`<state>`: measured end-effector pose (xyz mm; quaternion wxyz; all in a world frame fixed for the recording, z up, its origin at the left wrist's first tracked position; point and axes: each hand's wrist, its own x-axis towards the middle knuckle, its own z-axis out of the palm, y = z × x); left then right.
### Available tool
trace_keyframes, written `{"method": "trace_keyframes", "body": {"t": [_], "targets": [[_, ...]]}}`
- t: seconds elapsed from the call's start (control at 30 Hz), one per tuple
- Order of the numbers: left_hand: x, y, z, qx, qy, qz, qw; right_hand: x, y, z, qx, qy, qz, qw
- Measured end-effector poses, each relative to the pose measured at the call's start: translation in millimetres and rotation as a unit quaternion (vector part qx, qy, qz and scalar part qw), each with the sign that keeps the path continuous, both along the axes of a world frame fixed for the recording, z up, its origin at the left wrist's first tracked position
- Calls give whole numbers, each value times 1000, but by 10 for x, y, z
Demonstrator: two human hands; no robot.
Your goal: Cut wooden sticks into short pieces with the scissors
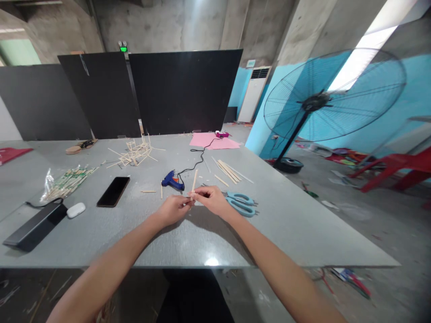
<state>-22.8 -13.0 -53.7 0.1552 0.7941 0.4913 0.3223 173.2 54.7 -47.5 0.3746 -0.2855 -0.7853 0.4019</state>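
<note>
Both hands meet over the middle of the grey table. My left hand is closed at the lower end of a thin wooden stick, and my right hand pinches near the same spot. The stick points up and slightly right from the fingertips; its lower end is partly hidden by them. Just beyond my left hand lies a blue glue gun with a black cord. Light blue scissors rest beside my right hand. Several loose wooden sticks are behind the scissors.
On the grey table are a stick structure, a bag of wrapped sticks, a phone, a white case, a dark box and pink sheets. A large fan stands at the right.
</note>
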Motion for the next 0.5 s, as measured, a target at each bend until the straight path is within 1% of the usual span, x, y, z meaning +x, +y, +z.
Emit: {"method": "trace_keyframes", "body": {"t": [0.23,0.33,0.43,0.5], "targets": [[11,-9,14,-4,-5,2,1000,-3,0,-2,-1,16,12,1000],[25,-4,10,-12,-13,13,1000,-8,1,-12,-2,19,10,1000],[46,2,1,-29,-49,31,998,-15,-2,-13,0,15,-3,1000],[60,7,-7,-44,-96,40,994,-18,-3,-11,1,13,-5,1000]]}}
